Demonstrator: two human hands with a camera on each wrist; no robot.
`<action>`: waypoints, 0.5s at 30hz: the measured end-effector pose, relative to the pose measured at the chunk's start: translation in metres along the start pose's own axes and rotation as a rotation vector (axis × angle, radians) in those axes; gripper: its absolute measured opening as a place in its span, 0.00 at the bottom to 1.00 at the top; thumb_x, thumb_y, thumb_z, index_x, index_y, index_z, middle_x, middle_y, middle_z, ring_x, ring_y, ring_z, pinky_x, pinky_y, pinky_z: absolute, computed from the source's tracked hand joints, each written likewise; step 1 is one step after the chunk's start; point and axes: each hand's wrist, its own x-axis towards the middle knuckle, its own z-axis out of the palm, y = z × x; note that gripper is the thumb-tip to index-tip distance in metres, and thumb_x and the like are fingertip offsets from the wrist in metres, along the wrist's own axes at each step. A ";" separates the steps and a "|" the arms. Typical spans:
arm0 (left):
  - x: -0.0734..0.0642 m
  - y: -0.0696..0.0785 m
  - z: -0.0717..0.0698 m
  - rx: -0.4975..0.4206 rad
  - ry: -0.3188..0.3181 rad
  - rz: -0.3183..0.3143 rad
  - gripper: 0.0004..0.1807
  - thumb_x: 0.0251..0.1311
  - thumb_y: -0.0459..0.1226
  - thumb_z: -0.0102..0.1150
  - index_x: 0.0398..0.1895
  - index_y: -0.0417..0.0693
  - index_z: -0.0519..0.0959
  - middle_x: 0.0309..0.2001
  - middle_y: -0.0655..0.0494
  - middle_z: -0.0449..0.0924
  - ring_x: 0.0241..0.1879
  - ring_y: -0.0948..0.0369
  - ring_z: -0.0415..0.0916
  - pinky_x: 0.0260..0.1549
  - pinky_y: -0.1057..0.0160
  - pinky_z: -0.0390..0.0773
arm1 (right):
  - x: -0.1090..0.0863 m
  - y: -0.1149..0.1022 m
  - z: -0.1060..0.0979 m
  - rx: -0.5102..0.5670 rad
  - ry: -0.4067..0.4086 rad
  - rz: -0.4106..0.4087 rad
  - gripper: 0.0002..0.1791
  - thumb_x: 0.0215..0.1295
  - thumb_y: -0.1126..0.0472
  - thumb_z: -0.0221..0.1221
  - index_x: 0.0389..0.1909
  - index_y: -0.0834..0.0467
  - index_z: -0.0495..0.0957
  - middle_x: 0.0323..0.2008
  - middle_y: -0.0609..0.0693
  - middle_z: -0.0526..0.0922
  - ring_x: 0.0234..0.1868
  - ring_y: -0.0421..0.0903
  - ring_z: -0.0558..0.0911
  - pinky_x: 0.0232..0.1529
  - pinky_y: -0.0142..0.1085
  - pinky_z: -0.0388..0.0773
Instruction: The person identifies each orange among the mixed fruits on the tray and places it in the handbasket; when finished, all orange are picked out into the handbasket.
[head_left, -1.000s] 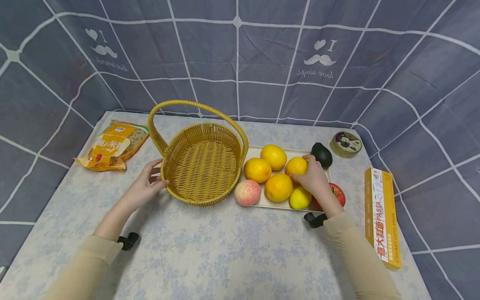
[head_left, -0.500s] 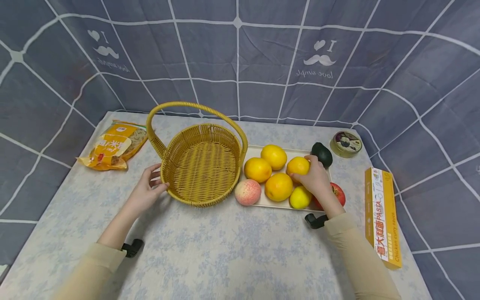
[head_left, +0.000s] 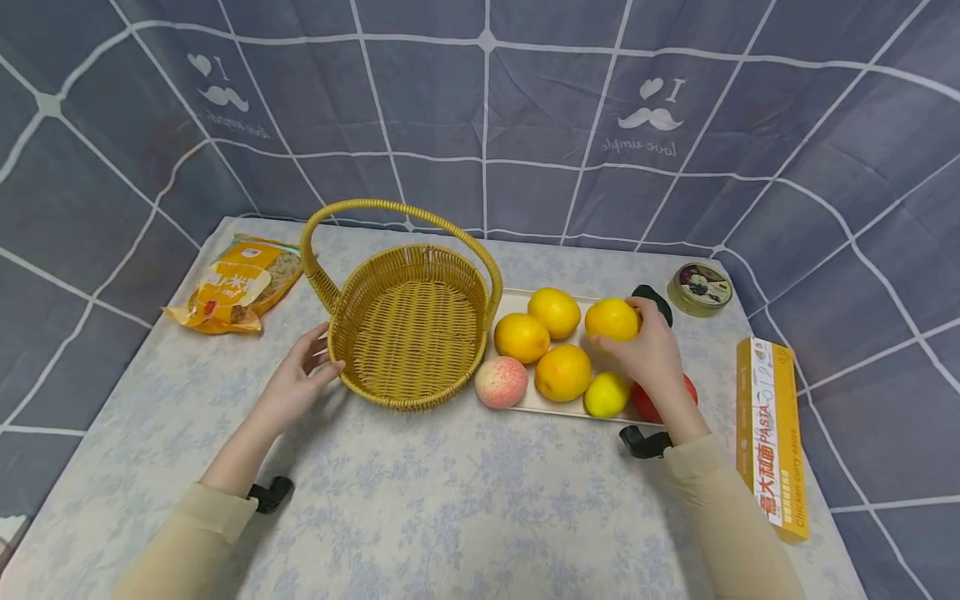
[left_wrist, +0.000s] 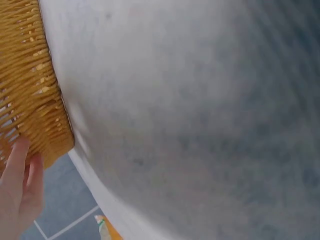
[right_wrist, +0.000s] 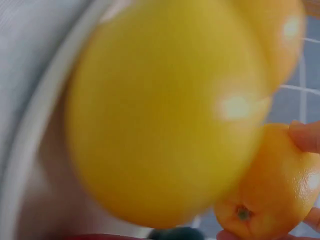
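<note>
My right hand (head_left: pixel 651 343) grips an orange (head_left: pixel 612 320) between thumb and fingers, above the right part of a shallow white tray (head_left: pixel 534 402). In the right wrist view the stem end of that orange (right_wrist: pixel 267 185) faces the camera, and a blurred yellow fruit (right_wrist: pixel 165 115) fills much of the foreground. More oranges (head_left: pixel 563 372), a small yellow fruit (head_left: pixel 607 395) and a pink peach (head_left: pixel 501 382) lie close by. At the left, my left hand (head_left: pixel 295 379) touches the outer side of a woven basket (head_left: pixel 412 342) with a tall handle; its fingers (left_wrist: pixel 19 155) rest against the weave.
A dark green avocado (head_left: pixel 654 302) sits behind my right hand, and a red fruit (head_left: pixel 649 406) is partly covered by that wrist. A round tin (head_left: pixel 701 288) and a pasta box (head_left: pixel 771 437) stand at the right. An orange food bag (head_left: pixel 238 285) lies at the far left.
The orange in my right hand has risen and shifted away from the neighbouring fruit, slightly up and to the right in view. My left hand stays at the basket.
</note>
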 end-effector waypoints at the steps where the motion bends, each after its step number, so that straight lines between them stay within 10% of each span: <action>1: 0.000 0.000 -0.001 -0.001 -0.002 0.006 0.42 0.73 0.38 0.51 0.80 0.47 0.37 0.76 0.35 0.49 0.73 0.37 0.52 0.66 0.38 0.66 | -0.003 -0.004 -0.003 0.012 0.001 -0.011 0.46 0.58 0.51 0.68 0.73 0.58 0.56 0.66 0.65 0.66 0.61 0.63 0.70 0.64 0.60 0.69; 15: 0.003 0.005 -0.017 0.007 -0.096 0.044 0.42 0.71 0.38 0.54 0.79 0.41 0.42 0.76 0.36 0.48 0.72 0.39 0.55 0.64 0.49 0.72 | -0.042 -0.085 0.007 0.220 -0.333 -0.273 0.41 0.53 0.49 0.72 0.68 0.49 0.65 0.64 0.49 0.72 0.59 0.53 0.74 0.57 0.50 0.77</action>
